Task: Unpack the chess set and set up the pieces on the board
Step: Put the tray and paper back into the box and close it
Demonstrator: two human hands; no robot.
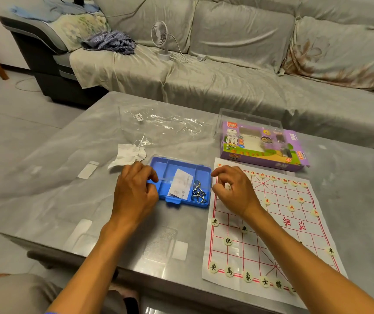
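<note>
Soft, even indoor light is falling across the glossy grey table (45,177), which is showing pale glare patches. Beyond the table, the sofa (249,64) is bending with wide-angle distortion.

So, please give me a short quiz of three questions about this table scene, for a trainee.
1. True or false: the blue tray lies left of the chess board.
2. What lies in the tray beside the folded paper? A) metal ring puzzle B) chess pieces C) coins
3. Which box stands beyond the board?

Key: 1 true. 2 A, the metal ring puzzle. 3 the purple box.
</note>
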